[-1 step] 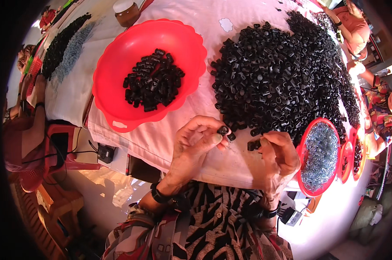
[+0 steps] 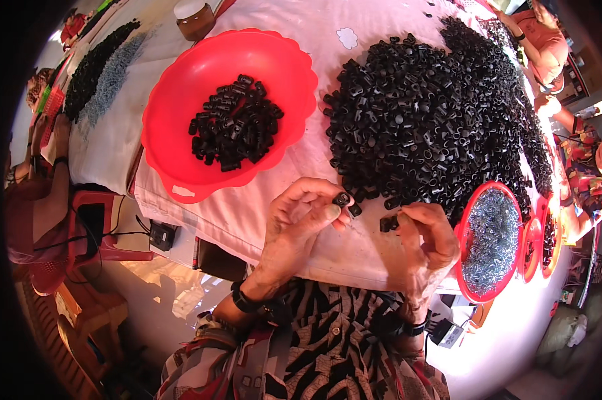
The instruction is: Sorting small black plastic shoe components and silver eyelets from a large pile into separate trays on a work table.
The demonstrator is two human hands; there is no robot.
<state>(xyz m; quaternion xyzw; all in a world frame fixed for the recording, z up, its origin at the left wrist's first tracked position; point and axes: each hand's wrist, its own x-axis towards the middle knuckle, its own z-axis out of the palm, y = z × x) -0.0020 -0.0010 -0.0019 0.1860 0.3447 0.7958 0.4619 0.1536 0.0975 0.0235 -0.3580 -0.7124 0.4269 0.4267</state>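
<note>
My left hand (image 2: 297, 223) pinches a small black plastic cap (image 2: 341, 199) between thumb and fingers, its round end turned up. Beside those fingertips, another black piece lies close to the cloth. To the right, my right hand (image 2: 426, 243) has thumb and forefinger pressed together; whatever they hold is too small or hidden to name. A black piece (image 2: 388, 223) sits right at its fingertips, and I cannot tell whether it is touched. Beyond both hands spreads a large heap of black caps (image 2: 421, 113). A red scalloped bowl (image 2: 181, 73) at left holds a smaller pile of them.
A red oval basket (image 2: 462, 267) of small clear bluish pieces stands at the table's right edge, with further baskets behind. A brown jar with a white lid (image 2: 195, 23) stands at the far left. Pink cloth (image 2: 301, 160) covers the table. Other people sit at both sides.
The cap in my left hand has tipped slightly, its end facing up more. My right hand has shifted very slightly. Everything else looks the same.
</note>
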